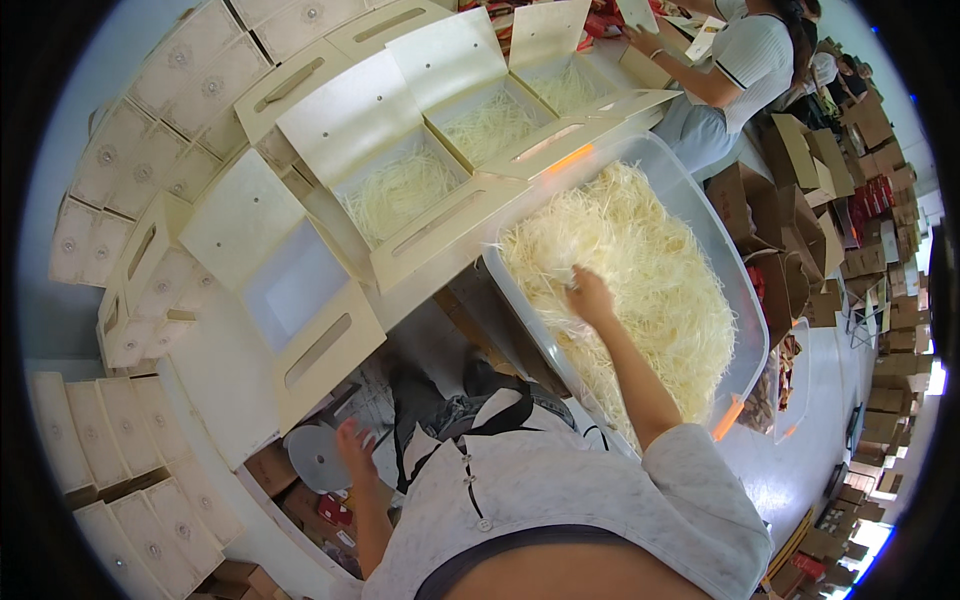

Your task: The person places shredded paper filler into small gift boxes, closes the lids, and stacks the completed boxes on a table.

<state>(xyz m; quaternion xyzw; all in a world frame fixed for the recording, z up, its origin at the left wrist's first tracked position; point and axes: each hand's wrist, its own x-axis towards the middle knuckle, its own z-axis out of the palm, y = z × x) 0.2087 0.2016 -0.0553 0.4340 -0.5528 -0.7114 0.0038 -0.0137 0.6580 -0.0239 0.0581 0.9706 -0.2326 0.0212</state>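
Note:
My right hand (590, 297) is in the pale yellow shredded filler (660, 300), its fingers curled into the strands, which blur around it. A large translucent plastic tub (731, 319) with orange latches holds the filler. Low on the left, my left hand (358, 452) hangs with fingers apart and holds nothing, near a grey round disc (319, 456). The nearest cream gift box (330, 360) stands with its lid up and a bare white interior. Beyond it, an open box (405, 187), a second open box (491, 124) and a third (564, 84) have shredded filler inside.
Stacked cream boxes (180, 90) line the back and left. A co-worker (750, 67) in a white top stands beyond the tub, near red packages (517, 19). Open cardboard cartons (750, 202) and a smaller clear bin (795, 382) stand on the right.

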